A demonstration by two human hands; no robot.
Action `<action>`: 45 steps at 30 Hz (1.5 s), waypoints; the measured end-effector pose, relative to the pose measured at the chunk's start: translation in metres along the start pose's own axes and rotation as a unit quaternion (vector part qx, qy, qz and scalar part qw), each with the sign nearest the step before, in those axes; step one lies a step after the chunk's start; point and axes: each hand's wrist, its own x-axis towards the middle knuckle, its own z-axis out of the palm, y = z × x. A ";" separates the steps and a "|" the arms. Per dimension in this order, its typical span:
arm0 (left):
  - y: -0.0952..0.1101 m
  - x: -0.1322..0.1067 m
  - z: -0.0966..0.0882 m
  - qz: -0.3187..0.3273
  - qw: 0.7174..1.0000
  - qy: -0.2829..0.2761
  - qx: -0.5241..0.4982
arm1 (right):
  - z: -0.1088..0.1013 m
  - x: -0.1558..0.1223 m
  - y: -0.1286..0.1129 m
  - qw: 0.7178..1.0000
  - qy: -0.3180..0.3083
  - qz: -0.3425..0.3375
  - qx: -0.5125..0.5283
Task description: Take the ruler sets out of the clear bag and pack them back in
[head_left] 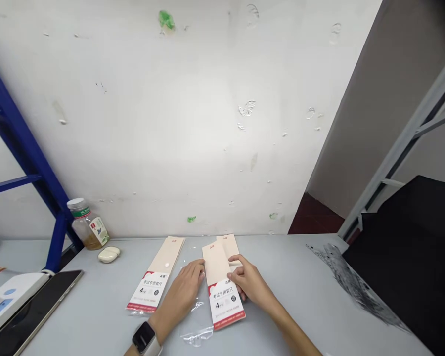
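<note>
A cream cardboard ruler set packet point(218, 264) with a white and red printed label lies slanted on the desk between my hands. My right hand point(250, 281) grips its right edge, thumb on the front and other fingers partly hidden behind. At its upper left edge, my left hand point(187, 283) has its fingers closed together on the border; the fingertips are partly hidden. Under and beside my left hand lies a clear plastic sleeve point(197, 326). Another cream packet point(228, 243) shows partly behind the held one. To the left rests a similar labelled packet point(166, 259) in clear plastic.
A capped bottle point(91, 225) with brown liquid and a small pale oval case point(109, 254) sit at the back left. A tablet-like device point(37, 311) leans by a white power strip point(7, 304). The wall point(207, 123) borders the desk; a black cloth point(408, 257) hangs right.
</note>
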 end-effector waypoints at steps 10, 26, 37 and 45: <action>0.001 0.000 -0.001 0.042 0.998 0.010 0.053 | 0.019 -0.010 -0.007 0.999 0.022 -0.044 0.010; -0.001 -0.001 0.000 0.057 0.995 0.035 0.070 | 0.042 -0.011 -0.014 0.998 0.000 -0.012 0.060; -0.005 -0.002 0.004 0.038 0.999 0.010 0.030 | 0.041 -0.007 0.000 0.996 -0.009 0.005 0.093; -0.007 -0.002 0.012 0.072 0.996 0.008 0.052 | 0.041 -0.010 -0.005 0.996 -0.059 0.028 0.055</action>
